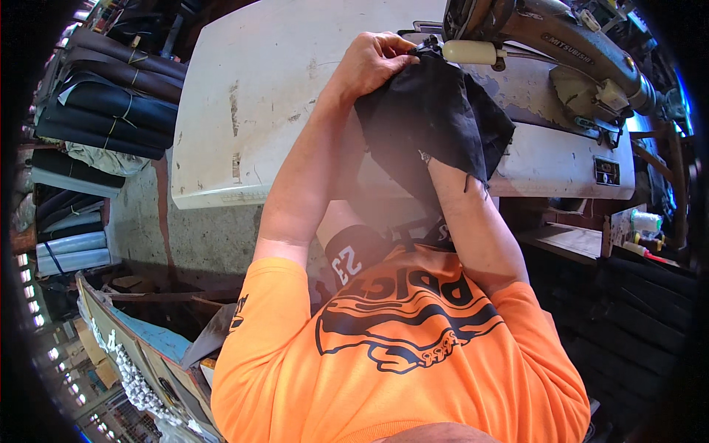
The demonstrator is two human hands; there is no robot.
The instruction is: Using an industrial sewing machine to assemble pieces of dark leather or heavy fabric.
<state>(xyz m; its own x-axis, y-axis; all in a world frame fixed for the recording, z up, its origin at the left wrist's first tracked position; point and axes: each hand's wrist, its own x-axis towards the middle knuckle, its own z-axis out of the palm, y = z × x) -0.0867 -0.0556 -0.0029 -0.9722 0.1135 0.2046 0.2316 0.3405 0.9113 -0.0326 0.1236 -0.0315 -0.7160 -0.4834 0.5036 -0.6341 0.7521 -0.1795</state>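
Note:
My left hand (375, 63) pinches the upper left edge of a piece of black fabric (436, 103), right beside the needle area of a worn, dark sewing machine (546, 33). The fabric hangs in loose folds over the near side of the machine bed, with a frayed lower edge. My right forearm (465, 196) goes in beneath the cloth, so the right hand and its fingers are hidden. A cream-coloured cylinder (470, 52) on a thin rod sits in front of the machine head, just above the fabric.
The white, scuffed sewing table (258, 96) stretches to the left. Rolls of dark material (111, 103), tied with string, are stacked at the far left. A switch box (607, 172) is on the table's right front. At the lower left stands a wooden-edged board (140, 340).

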